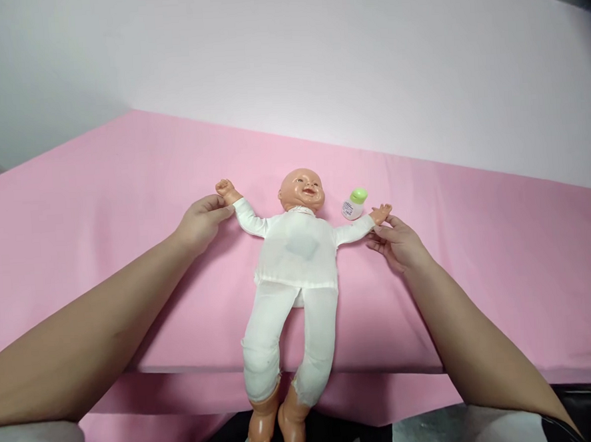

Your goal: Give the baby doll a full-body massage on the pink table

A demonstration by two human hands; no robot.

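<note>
Doll (297,247) flat on back on pink table (98,193), legs hanging off near edge. Left hand (203,220) pinching one wrist, right hand (397,241) pinching the other; arms spread wide. Looks like positioning step; next probably needs steady grip at cuffs. Small green-capped bottle (354,204) beside head.

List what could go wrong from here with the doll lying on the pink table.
1. The plastic baby doll in white clothes has its legs hanging past the pink table's front edge; it might slide off.
2. The small white bottle with a green cap stands close beside the right hand; a nudge might tip it.
</note>
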